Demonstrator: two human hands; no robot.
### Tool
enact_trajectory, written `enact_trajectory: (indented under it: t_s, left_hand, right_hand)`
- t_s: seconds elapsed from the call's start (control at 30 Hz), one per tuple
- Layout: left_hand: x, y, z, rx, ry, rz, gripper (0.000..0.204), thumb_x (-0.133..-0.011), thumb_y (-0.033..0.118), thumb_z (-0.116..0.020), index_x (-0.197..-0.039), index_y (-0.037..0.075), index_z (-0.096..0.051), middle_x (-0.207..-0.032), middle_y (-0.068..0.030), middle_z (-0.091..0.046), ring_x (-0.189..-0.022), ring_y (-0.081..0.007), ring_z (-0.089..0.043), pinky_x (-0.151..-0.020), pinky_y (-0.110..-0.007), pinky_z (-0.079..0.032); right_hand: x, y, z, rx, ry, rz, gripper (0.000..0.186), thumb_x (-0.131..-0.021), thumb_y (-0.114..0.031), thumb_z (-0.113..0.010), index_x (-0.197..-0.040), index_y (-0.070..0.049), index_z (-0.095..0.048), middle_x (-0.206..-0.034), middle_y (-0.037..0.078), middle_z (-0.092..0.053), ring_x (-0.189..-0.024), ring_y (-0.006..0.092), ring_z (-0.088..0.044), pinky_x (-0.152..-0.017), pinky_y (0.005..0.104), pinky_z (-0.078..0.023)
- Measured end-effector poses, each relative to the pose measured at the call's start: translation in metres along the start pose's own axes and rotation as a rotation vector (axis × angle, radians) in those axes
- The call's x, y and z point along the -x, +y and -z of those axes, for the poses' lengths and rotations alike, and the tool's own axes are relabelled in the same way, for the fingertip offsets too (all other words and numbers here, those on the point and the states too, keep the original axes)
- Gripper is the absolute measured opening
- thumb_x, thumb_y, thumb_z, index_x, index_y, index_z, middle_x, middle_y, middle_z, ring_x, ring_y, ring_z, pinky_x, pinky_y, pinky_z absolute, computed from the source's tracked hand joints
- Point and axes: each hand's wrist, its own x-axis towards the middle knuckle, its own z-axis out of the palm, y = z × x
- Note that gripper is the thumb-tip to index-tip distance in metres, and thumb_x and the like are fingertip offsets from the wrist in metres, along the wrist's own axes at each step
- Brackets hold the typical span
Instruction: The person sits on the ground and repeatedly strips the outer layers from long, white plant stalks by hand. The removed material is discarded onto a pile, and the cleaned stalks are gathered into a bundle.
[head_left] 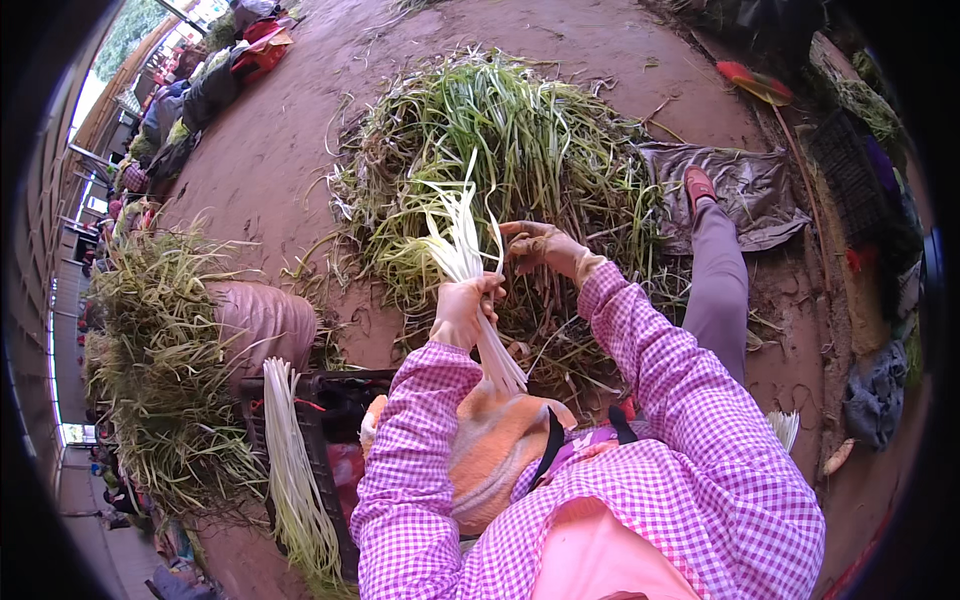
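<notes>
Bunch of pale white-green leek-like stalks was upright in front of the chest, long axis near vertical, leaning slightly left at the top, leaf tips up, cut ends down toward the lap. Left hand was clenched around its middle; right hand, in a brown glove, sat just beside the upper stalks on their right, fingers curled, grip unclear. Behind lay the big green pile of untrimmed stalks on the reddish dirt floor, with a black plastic crate carrying trimmed white stalks lower left.

Heaped green stalks crowd ahead; bare dirt floor lies left.
</notes>
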Motion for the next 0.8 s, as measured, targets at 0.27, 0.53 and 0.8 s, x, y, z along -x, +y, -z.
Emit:
enact_trajectory:
  t_s: [0.27,0.53,0.8]
  left_hand:
    - [0.008,0.006,0.013,-0.022,-0.049,0.007,0.018,-0.09,0.007,-0.053,-0.092,-0.005,-0.067,-0.071,-0.0074,-0.063,-0.044,-0.0079,-0.045,-0.039,-0.024,-0.043]
    - [0.012,0.007,0.018,-0.062,-0.024,0.004,0.023,-0.094,0.011,-0.049,-0.093,-0.004,-0.067,-0.071,-0.0064,-0.063,-0.046,-0.0068,-0.045,-0.042,-0.023,-0.044]
    - [0.001,0.003,0.005,-0.142,-0.077,0.045,0.019,-0.091,0.006,-0.052,-0.092,-0.005,-0.067,-0.068,-0.0059,-0.062,-0.047,-0.0084,-0.048,-0.044,-0.024,-0.045]
  right_hand:
    - [-0.004,0.012,-0.019,0.058,0.17,0.169,0.056,-0.089,-0.008,-0.065,-0.141,-0.018,-0.045,-0.091,0.002,-0.066,-0.076,0.0095,-0.064,-0.066,0.0238,-0.058]
    - [0.03,0.005,-0.043,0.318,-0.052,0.245,0.039,-0.091,-0.01,-0.064,-0.129,-0.015,-0.06,-0.081,-0.001,-0.065,-0.075,0.0058,-0.06,-0.064,0.0228,-0.054]
    - [0.034,0.011,-0.044,0.282,0.288,0.003,0.019,-0.094,-0.014,-0.059,-0.088,0.0,-0.069,-0.066,0.003,-0.065,-0.049,0.0086,-0.055,-0.044,0.023,-0.044]
